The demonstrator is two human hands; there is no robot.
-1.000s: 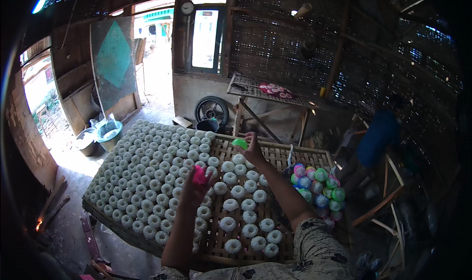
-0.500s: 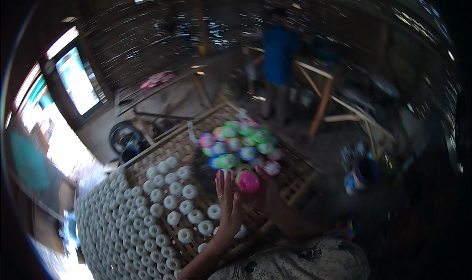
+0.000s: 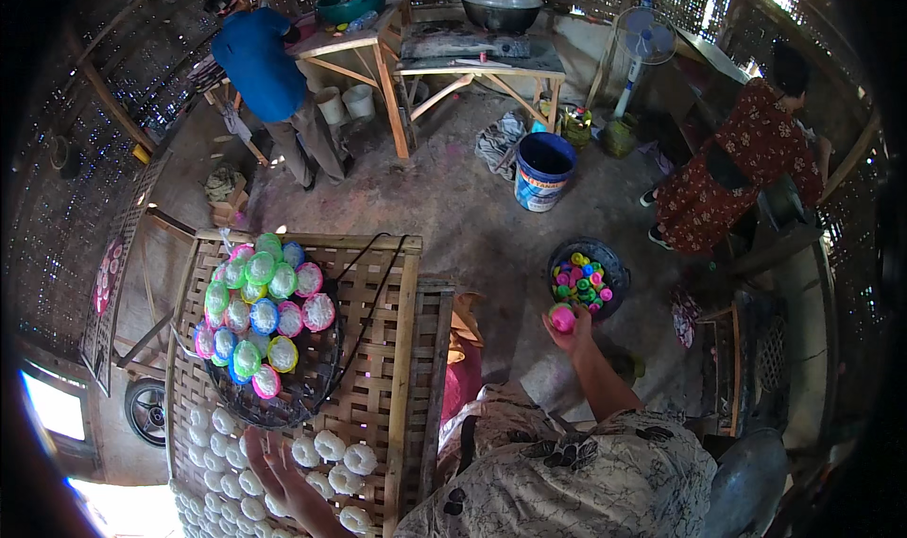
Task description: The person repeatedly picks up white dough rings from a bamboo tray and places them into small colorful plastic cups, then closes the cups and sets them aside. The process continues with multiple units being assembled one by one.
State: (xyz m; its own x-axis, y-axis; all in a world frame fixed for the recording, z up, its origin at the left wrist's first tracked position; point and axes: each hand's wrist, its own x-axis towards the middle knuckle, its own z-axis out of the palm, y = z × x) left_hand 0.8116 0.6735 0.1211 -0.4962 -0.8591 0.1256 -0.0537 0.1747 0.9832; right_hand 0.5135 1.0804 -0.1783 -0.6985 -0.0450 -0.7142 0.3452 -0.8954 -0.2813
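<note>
My right hand [image 3: 578, 336] holds a round pink plastic mould [image 3: 562, 317] beside a dark basin [image 3: 619, 292] on the floor. Inside that basin lie several small moulds [image 3: 581, 283] in pink, green, yellow and blue. To the left, my left hand [image 3: 282, 479] is open with fingers stretched, low over white ring-shaped pieces [image 3: 329, 445] on a woven bamboo rack [image 3: 378, 354]; nothing shows in it. Just beyond that hand, a black round tray [image 3: 326, 373] carries a heap of coloured moulds [image 3: 265, 317] filled with white strands.
A blue bucket [image 3: 544, 174] stands on the floor beyond the basin. One person in a blue shirt [image 3: 257, 61] works at a wooden table [image 3: 387, 30] at the far left. Another in a patterned dress [image 3: 732, 165] is at the right. A fan [image 3: 646, 37] stands at the back.
The view has swung right. My hands, earlier together at the heap around a pink mould, are now apart: the right by the basin with a pink mould, the left over the white rings.
</note>
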